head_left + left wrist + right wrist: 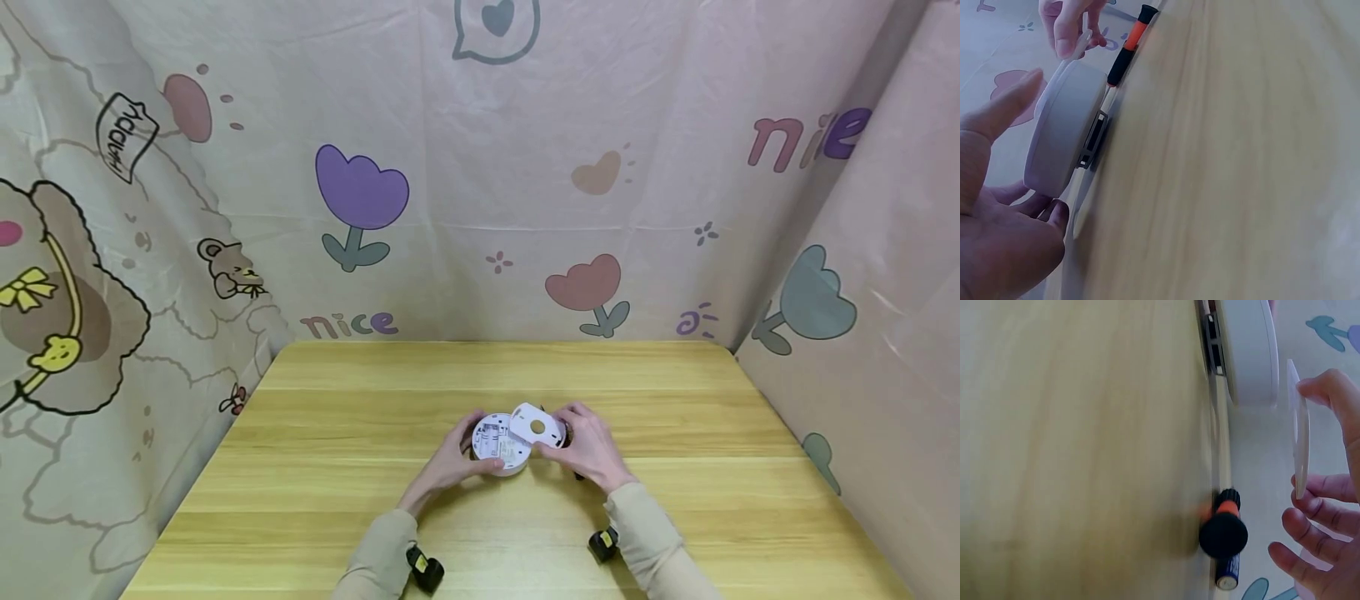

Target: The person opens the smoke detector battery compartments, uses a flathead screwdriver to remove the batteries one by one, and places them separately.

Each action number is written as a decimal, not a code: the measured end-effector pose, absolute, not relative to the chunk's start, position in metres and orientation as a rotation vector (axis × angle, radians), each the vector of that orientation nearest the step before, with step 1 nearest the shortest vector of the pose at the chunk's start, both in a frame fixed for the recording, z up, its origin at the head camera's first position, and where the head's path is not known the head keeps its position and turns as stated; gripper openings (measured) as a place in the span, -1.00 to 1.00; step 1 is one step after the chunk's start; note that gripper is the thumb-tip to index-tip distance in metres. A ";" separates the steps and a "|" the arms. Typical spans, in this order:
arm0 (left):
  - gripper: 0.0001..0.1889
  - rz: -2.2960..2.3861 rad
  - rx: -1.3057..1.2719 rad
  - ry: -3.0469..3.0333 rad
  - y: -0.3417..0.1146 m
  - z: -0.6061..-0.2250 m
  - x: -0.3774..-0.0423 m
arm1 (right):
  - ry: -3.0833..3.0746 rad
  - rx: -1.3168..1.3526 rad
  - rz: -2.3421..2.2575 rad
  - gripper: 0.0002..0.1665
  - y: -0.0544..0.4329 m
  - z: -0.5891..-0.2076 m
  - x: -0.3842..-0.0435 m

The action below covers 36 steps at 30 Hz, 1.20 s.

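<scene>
My left hand (pixel 450 461) grips a round white device (pixel 495 454), like a smoke detector, by its edge, thumb on the near side and fingers round the far side. Its labelled face with a printed drawing points up. In my right hand (pixel 591 448) a flat white mounting plate (pixel 527 427) with a round central hole is pinched between thumb and fingers. In the head view the plate overlaps the device's right edge; the right wrist view shows it tilted, with a gap to the device (pixel 1249 356).
A screwdriver with an orange and black handle (pixel 1129 53) lies on the wooden table (pixel 337 417) beyond the device. A battery (pixel 1227 576) lies beside it. Close under the device is a small dark frame-like piece (pixel 1092 140). Printed curtains (pixel 480 167) surround the table.
</scene>
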<state>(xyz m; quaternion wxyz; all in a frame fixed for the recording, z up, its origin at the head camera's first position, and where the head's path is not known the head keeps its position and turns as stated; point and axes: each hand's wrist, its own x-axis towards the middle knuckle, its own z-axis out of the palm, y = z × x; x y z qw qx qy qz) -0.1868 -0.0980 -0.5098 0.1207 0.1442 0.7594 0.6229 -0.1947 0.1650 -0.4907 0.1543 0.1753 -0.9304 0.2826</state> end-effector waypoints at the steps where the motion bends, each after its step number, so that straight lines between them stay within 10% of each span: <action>1: 0.08 1.832 0.416 2.210 -0.098 -0.510 -0.187 | -2.664 0.521 0.810 -0.37 0.163 -0.491 -0.195; 36: -0.26 1.866 0.527 2.195 -0.103 -0.512 -0.189 | -2.700 0.895 0.713 -0.32 0.132 -0.488 -0.201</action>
